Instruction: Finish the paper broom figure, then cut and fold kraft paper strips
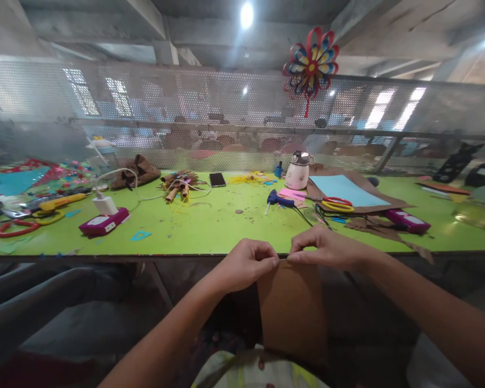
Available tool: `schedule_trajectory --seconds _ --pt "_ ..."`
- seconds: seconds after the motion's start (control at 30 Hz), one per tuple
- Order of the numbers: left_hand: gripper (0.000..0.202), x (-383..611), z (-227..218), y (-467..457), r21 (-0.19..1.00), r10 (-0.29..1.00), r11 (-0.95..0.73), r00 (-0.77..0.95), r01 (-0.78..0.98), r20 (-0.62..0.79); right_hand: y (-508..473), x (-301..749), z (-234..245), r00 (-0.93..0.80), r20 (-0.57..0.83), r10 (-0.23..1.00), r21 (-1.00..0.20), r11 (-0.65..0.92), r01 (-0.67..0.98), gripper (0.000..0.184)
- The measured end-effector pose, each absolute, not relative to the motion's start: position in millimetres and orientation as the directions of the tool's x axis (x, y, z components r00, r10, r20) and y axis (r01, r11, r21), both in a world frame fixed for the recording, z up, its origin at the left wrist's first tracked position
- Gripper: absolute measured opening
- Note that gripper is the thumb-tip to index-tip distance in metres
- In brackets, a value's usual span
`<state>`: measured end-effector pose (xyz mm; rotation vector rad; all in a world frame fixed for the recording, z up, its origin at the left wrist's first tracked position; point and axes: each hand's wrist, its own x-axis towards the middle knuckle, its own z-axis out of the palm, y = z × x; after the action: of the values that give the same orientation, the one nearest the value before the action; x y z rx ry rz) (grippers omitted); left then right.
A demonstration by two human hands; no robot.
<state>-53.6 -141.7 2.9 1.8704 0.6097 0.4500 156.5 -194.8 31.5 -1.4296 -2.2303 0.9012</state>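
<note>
A long strip of brown paper [293,312] hangs down over my lap from the table's front edge. Its top edge is pinched between the thumb and fingers of my left hand [250,263] at the left corner. Close beside it, my right hand [323,248] pinches the same top edge farther right, fingers curled. A thin pale line along that edge looks like a narrow fold or roll, partly covered by my fingertips. The lower end of the strip lies in shadow near my clothing.
On the green table [210,231] lie a blue glue gun [281,199], red-and-yellow scissors [337,203], a light blue sheet [347,189] and rolled brown paper pieces [181,186]. A white flask [297,171], a phone [217,179] and a purple power strip [104,221] stand farther off. A perforated screen [226,145] rises behind.
</note>
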Motion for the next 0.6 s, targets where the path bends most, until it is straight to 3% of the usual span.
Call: schedule_trajectory --seconds 0.23,0.47,0.6 --pt "0.026 -52.8 1.4 -141.8 0.893 0.543 -0.399 0.838 0.207 0.048 -191.7 155.3 26.2 -0.416 -0.115 0.902 -0.741 0.201 0.641 0.029" --pt "0.025 -55.2 -6.8 -147.2 0.845 0.560 -0.468 0.827 0.259 0.057 -202.4 146.0 28.5 -0.368 -0.097 0.925 -0.670 0.213 0.711 0.020" --pt "0.024 -56.7 -6.9 -148.2 0.798 0.537 -0.530 0.842 0.287 0.054 -207.9 142.2 25.2 -0.398 0.005 0.917 -0.541 0.337 0.770 0.014"
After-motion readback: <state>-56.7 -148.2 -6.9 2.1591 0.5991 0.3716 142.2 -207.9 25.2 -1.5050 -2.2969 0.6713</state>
